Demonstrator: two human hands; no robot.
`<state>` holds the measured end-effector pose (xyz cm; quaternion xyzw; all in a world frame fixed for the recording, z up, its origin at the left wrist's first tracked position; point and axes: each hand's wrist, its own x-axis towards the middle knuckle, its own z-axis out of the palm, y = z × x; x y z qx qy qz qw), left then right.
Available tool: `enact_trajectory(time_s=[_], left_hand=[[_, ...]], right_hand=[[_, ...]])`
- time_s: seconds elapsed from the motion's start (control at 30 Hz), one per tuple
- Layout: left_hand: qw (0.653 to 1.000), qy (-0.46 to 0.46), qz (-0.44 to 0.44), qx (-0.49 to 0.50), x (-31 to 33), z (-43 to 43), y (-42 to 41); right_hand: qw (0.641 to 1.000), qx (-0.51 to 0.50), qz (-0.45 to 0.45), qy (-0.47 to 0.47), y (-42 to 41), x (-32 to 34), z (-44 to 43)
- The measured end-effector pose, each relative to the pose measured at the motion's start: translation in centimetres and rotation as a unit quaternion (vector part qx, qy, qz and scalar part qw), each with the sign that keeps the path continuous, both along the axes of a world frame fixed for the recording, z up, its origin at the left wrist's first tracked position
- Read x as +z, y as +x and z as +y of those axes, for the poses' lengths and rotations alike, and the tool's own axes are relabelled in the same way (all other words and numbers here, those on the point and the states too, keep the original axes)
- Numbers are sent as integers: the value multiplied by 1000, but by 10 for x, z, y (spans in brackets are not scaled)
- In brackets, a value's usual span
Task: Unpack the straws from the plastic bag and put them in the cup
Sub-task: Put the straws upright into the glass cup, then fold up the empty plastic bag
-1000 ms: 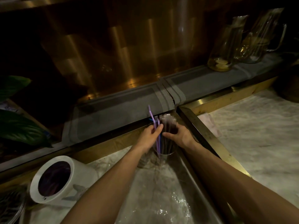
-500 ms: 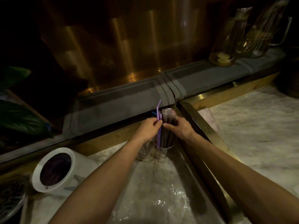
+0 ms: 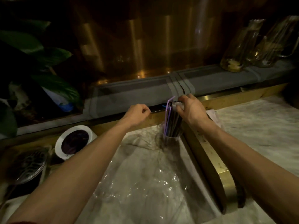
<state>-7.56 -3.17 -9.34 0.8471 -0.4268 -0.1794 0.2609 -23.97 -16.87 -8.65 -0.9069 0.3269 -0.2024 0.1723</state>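
Now the right hand is clamping its grip atop upright straws in the cup; the left hand is hovering beside, curled empty.

Dim warm light, wide-angle warp, soft blur

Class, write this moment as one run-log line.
left hand: fingers curled, apart from straws | right hand: grips straw tops | straws: standing in cup | plastic bag: flat on counter
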Motion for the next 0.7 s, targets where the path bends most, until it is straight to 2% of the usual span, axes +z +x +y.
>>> enact_trajectory(time_s=[0.17, 0.4, 0.53, 0.7], left_hand=[[997, 22, -80, -1, 17, 31, 0], [973, 111, -193, 56, 3, 88, -9], [959, 191, -179, 105, -29, 133, -17], [950, 221, -161, 153, -66, 175, -35]], right_hand=[[992, 77, 56, -80, 15, 18, 31], [969, 172, 143, -108, 42, 5, 73], [947, 226, 208, -91, 53, -21, 94], [928, 262, 247, -93, 63, -58, 112]])
